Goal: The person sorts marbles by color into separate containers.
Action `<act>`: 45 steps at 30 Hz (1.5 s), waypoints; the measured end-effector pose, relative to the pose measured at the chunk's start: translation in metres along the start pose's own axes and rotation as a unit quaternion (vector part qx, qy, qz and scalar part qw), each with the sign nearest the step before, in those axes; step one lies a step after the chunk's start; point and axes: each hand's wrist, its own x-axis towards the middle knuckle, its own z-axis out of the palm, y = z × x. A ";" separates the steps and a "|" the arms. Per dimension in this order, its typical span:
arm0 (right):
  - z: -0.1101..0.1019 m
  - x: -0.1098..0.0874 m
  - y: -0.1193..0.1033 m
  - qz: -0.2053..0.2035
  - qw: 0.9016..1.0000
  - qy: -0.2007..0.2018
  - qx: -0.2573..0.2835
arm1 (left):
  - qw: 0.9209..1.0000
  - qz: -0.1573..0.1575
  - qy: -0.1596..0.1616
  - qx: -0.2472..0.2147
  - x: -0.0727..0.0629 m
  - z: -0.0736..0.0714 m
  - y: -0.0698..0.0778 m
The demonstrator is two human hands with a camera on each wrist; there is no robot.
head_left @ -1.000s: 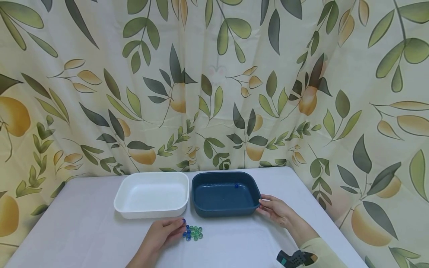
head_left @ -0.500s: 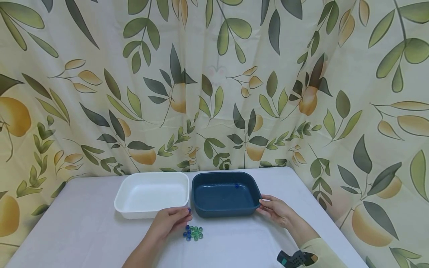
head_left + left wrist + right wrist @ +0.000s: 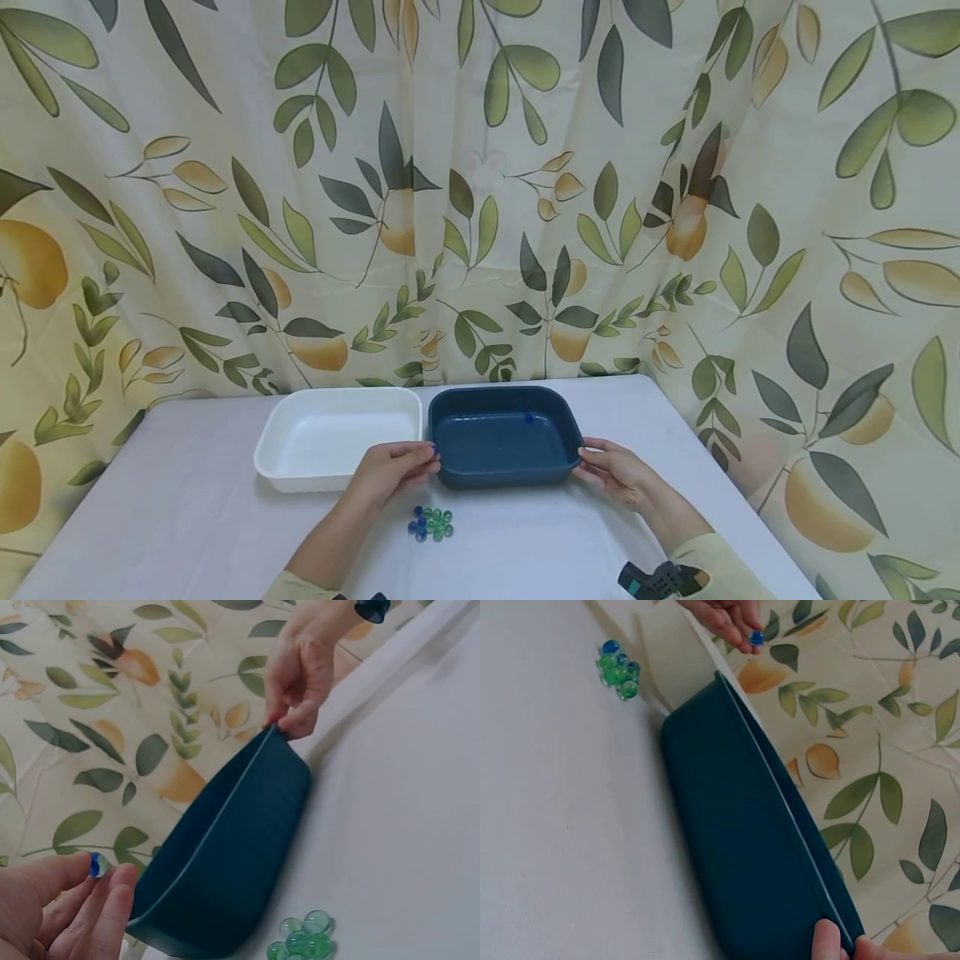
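Observation:
My left hand (image 3: 390, 473) pinches a blue marble (image 3: 98, 865) between thumb and fingertips, close to the left end of the dark blue tray (image 3: 510, 478). At the tray's right end, my right hand (image 3: 617, 472) grips the rim, thumb on one side and fingers on the other, as the right wrist view shows. One blue marble (image 3: 528, 418) lies inside this tray. On the tablecloth in front, a cluster of green marbles (image 3: 437, 525) and several blue marbles (image 3: 417, 527) sits below and right of the left hand.
A white tray (image 3: 281, 478) stands left of the dark blue one, its near right corner partly covered by the left hand. Both stand on a white-covered table (image 3: 187, 517). Behind rises a curtain (image 3: 480, 283) with a leaf and fruit print.
My left hand has lifted the blue marble from beside the cluster and moved it up and right to the dark blue tray's left end. The right hand has kept its place.

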 end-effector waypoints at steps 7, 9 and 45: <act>-0.001 -0.001 0.001 -0.001 1.000 -0.008 0.004 | 0.999 0.009 0.023 0.033 0.013 0.005 0.012; -0.001 -0.001 0.001 -0.001 1.000 -0.009 0.007 | 0.999 0.009 0.027 0.039 0.018 0.007 0.015; -0.002 -0.002 0.000 0.007 1.000 0.002 0.007 | 0.996 -0.022 0.040 0.071 0.069 0.037 0.028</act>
